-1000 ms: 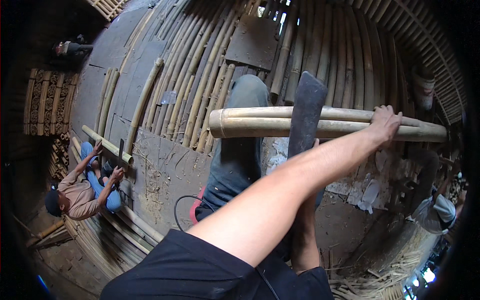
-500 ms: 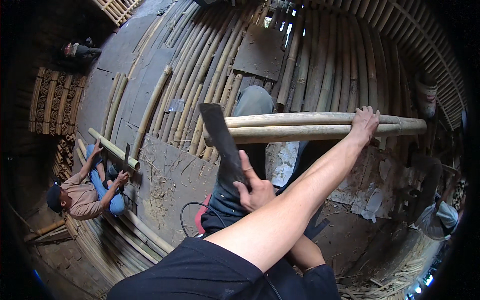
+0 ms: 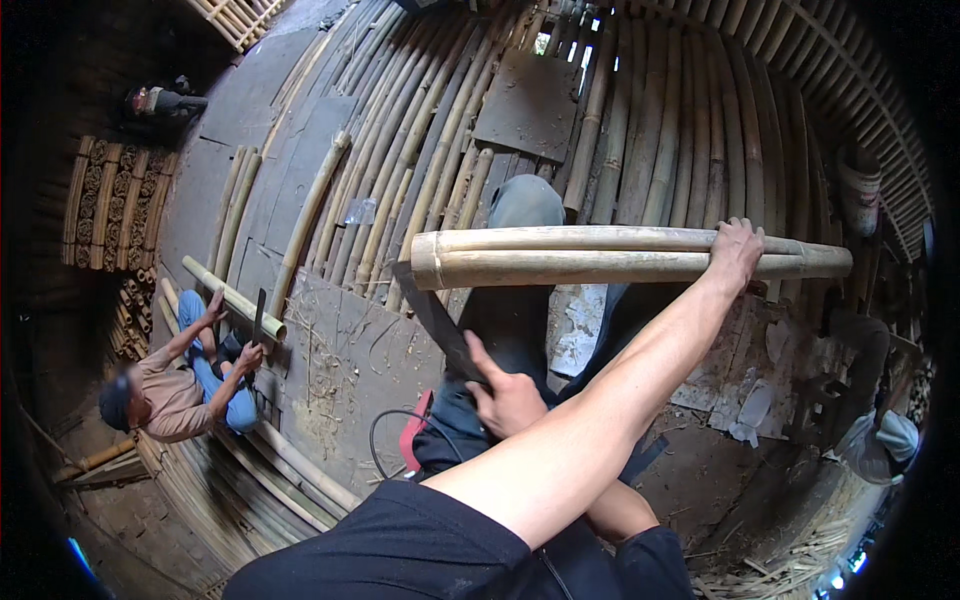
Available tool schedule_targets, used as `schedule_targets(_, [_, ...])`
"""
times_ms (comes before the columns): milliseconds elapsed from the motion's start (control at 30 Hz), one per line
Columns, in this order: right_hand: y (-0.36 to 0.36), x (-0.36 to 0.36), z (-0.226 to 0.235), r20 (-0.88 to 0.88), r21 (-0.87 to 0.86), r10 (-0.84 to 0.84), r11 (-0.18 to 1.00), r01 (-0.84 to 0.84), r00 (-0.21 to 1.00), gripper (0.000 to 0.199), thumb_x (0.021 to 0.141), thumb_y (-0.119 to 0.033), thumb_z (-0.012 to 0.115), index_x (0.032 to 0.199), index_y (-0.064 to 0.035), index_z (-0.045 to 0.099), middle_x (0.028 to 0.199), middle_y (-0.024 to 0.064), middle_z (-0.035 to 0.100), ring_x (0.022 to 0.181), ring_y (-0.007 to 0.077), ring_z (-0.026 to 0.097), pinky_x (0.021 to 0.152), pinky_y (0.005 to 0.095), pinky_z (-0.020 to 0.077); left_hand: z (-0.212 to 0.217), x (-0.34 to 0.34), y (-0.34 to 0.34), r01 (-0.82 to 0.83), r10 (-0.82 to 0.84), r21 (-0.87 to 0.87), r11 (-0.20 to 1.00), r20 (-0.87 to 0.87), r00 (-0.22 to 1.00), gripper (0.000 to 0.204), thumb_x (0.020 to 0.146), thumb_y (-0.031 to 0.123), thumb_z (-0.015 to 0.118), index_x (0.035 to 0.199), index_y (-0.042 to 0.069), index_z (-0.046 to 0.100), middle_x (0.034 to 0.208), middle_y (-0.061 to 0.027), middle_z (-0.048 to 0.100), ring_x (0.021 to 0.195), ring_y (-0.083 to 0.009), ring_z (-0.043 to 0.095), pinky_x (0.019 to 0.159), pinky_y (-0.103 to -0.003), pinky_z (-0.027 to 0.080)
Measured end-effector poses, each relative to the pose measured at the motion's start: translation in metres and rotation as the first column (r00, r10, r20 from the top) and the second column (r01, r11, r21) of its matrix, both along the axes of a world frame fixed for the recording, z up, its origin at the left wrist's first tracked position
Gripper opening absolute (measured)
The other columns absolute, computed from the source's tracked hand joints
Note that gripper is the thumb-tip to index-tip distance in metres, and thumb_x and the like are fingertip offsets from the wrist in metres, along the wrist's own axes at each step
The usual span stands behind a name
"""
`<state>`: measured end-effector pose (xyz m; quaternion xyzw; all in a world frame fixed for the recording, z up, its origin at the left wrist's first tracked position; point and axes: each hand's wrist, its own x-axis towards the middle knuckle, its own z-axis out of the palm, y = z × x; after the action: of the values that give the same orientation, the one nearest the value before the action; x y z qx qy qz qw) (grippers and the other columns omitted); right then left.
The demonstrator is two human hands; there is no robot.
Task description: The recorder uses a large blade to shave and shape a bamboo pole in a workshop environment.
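A thick pale bamboo pole [image 3: 560, 266], with a long dark groove along it, lies crosswise in front of my raised knee [image 3: 526, 203]. My left hand [image 3: 738, 246] is wrapped round the pole towards its right end, the left arm stretched over the right. Beneath that arm, my right hand [image 3: 508, 402] grips a dark, broad-bladed machete [image 3: 432, 312]; the handle is hidden in the fist. The blade slants up and left, its tip beside the underside of the pole's left end. Whether they touch I cannot tell.
At left a seated co-worker [image 3: 178, 408] holds a bamboo length [image 3: 235, 298] and a blade. Long bamboo poles [image 3: 440, 130] cover the floor ahead, with a flat board [image 3: 527, 105] over some. Bundled bamboo [image 3: 118, 205] stands far left; a bucket [image 3: 860, 195] is far right.
My right hand has lowered the machete, so its blade moved from across the pole's left end to below it. The left hand keeps its hold on the pole.
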<state>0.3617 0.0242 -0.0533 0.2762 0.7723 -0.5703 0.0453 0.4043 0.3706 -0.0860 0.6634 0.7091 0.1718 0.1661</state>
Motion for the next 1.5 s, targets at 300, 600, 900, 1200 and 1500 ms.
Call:
schedule_targets(300, [0.04, 0.021, 0.052, 0.008, 0.244, -0.024, 0.969, 0.022, 1.0, 0.083, 0.101, -0.016, 0.073, 0.171, -0.027, 0.031, 0.084, 0.0158, 0.074, 0.06, 0.0175, 0.053, 0.062, 0.0353, 0.0491, -0.037, -0.006, 0.0, -0.146, 0.141, -0.048, 0.988, -0.085, 0.986, 0.026, 0.097, 0.02, 0.068, 0.12, 0.01, 0.077, 0.122, -0.0123, 0.071, 0.118, -0.031, 0.068, 0.097, -0.048, 0.054])
schedule_targets(600, [0.019, 0.065, 0.049, -0.088, -0.419, -0.091, 0.907, 0.046, 0.992, 0.067, 0.1, -0.028, 0.072, 0.157, -0.0022, 0.048, 0.158, 0.024, 0.052, 0.15, 0.033, 0.047, 0.122, 0.0457, 0.0381, 0.021, 0.01, 0.018, -0.172, 0.165, 0.17, 0.97, 0.058, 0.985, 0.062, 0.079, 0.026, 0.086, 0.132, 0.002, 0.063, 0.123, -0.0179, 0.065, 0.115, -0.0341, 0.065, 0.09, -0.05, 0.055])
schedule_targets(900, [0.019, 0.125, 0.043, -0.136, 0.1, 0.207, 0.976, -0.194, 0.969, 0.026, 0.093, -0.012, 0.072, 0.114, 0.0016, 0.064, 0.088, 0.0267, 0.072, 0.078, 0.048, 0.071, 0.069, 0.0526, 0.0586, 0.028, -0.002, 0.01, -0.031, 0.026, 0.044, 0.999, 0.123, 0.992, 0.064, 0.074, 0.025, 0.09, 0.129, 0.003, 0.065, 0.124, -0.0184, 0.066, 0.116, -0.0355, 0.067, 0.094, -0.051, 0.058])
schedule_targets(1200, [0.043, 0.076, 0.056, -0.192, 0.334, 0.061, 0.942, 0.007, 0.979, 0.039, 0.099, -0.021, 0.068, 0.129, 0.0022, 0.06, 0.1, 0.0236, 0.072, 0.088, 0.0445, 0.072, 0.08, 0.0543, 0.0557, 0.039, -0.014, -0.001, 0.049, -0.053, 0.065, 0.997, 0.066, 0.996, 0.086, 0.061, 0.025, 0.097, 0.133, 0.0, 0.056, 0.125, -0.0208, 0.061, 0.114, -0.0357, 0.065, 0.091, -0.045, 0.059])
schedule_targets(1500, [0.051, 0.061, -0.05, -0.274, 0.003, -0.062, 0.998, 0.065, 0.96, 0.067, 0.102, -0.034, 0.072, 0.153, 0.0006, 0.045, 0.129, 0.0141, 0.058, 0.118, 0.0272, 0.054, 0.113, 0.0454, 0.0399, 0.006, 0.03, -0.047, 0.057, 0.019, 0.383, 0.922, -0.192, 0.981, 0.055, 0.077, 0.03, 0.08, 0.124, 0.003, 0.069, 0.106, -0.0132, 0.064, 0.102, -0.0301, 0.063, 0.079, -0.044, 0.05])
